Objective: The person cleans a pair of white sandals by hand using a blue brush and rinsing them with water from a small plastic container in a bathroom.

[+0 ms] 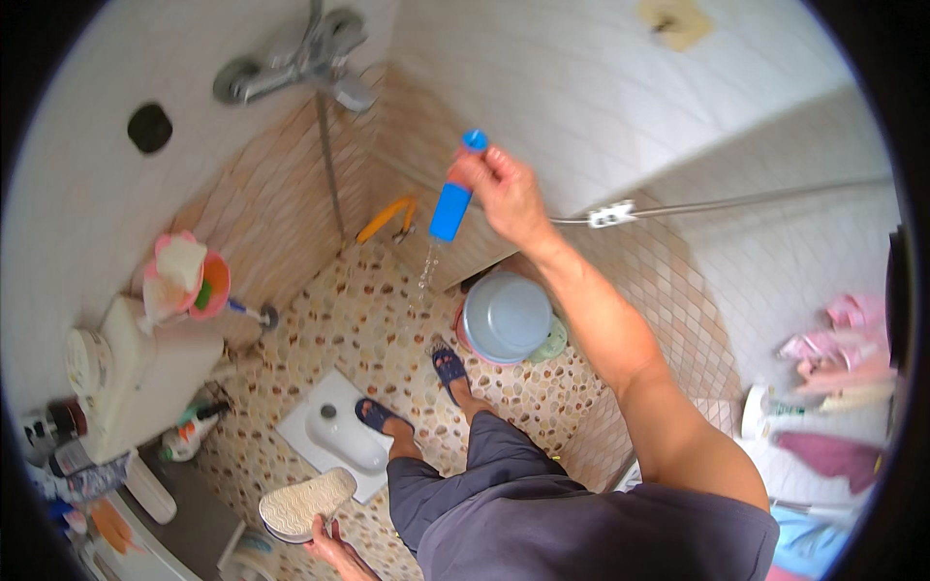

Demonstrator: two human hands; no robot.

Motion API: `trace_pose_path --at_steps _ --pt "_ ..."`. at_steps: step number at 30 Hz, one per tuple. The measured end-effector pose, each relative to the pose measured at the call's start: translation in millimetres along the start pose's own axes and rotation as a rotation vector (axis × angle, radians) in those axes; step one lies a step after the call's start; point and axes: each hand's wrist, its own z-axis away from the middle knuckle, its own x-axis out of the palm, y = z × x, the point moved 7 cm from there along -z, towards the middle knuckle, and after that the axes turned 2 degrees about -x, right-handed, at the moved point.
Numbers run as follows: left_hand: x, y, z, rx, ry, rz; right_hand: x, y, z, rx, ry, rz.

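Note:
My right hand (501, 185), raised ahead of me at arm's length, grips a blue plastic tool (451, 210). Its round upper end sticks out above my fist and its flat block hangs below. Water drips from the block towards the pebble-patterned floor (341, 305); whether it has bristles I cannot tell. Low on the left, my left hand (334, 548) holds a shoe (309, 501) by its side. The shoe's beige, wavy-treaded sole faces up, and its upper is mostly hidden underneath.
A squat toilet (330, 396) is set in the floor by my slippered feet. Stacked basins (508, 316) stand beyond my right foot. A mixer tap (298, 72) juts from the wall. At left are a cistern (156, 370) and pink holders (211, 283); a metal rail (697, 208) crosses at right.

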Motion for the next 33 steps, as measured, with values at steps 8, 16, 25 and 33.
trace_pose_path --at_steps 8,16,25,33 --pt "20 54 -16 0.025 -0.1 0.016 -152 -161 -54 -0.13 0.377 0.098" --pt "-2 70 -34 -0.025 -0.067 0.053 -154 -159 -52 0.041 0.385 -0.053" --pt "-13 76 -37 0.001 -0.101 0.068 -196 -126 -75 0.082 0.415 0.657" --pt "-56 53 -51 0.011 -0.017 0.206 -124 -108 36 -0.18 0.539 0.627"
